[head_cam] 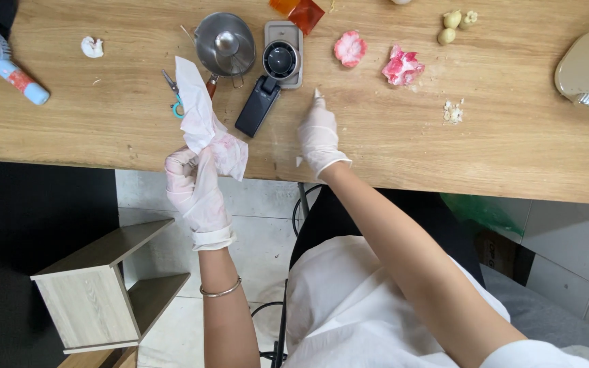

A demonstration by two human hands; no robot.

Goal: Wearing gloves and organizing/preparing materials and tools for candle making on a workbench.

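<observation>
The gloved left hand point(198, 191) is closed around a crumpled white tissue stained pink point(206, 126), held at the near edge of the wooden table point(512, 150). The gloved right hand point(319, 134) rests on the table — empty, one finger extended — beside a black rectangular device point(258, 106); bare wood lies to its right.

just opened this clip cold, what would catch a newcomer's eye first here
Probably the two gloved hands at the table's near edge: the left hand grips a crumpled white tissue stained pink, while the right hand rests on the wooden table, one finger pointing. Next, the pink flower-shaped pieces near the far edge, and the small metal pan beside a black and grey gadget.
</observation>
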